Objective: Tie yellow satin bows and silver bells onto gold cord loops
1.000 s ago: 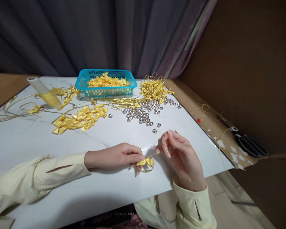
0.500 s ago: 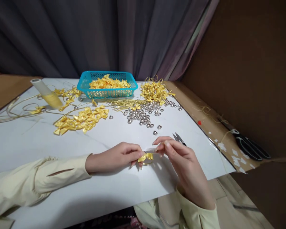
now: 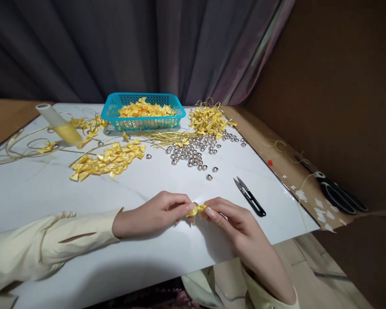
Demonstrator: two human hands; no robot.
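Between my hands, low over the front of the white table, is a yellow ribbon bow [image 3: 197, 210]. My left hand [image 3: 162, 213] pinches its left end between thumb and fingers. The right end is gripped the same way by my right hand [image 3: 233, 221]. A small dark or silvery bit shows at the bow's upper edge, too small to name surely. Thread snips [image 3: 250, 197] with black handles lie just beyond my right hand. Silver heart-shaped beads [image 3: 193, 152] are scattered past my hands, and a pile of yellow bows [image 3: 111, 159] lies to their left.
At the back stands a blue basket [image 3: 143, 124] of yellow bows. Beside it are a heap of corded bows [image 3: 209, 120] and a bundle of gold cords [image 3: 161, 138]. A thread cone [image 3: 62, 127] leans at the left. Black-handled scissors [image 3: 337, 195] and paper scraps lie along the right edge.
My right hand has come left and down, closing on the bow's right end. The thread snips, partly covered by it before, now show whole. The view has shifted slightly.
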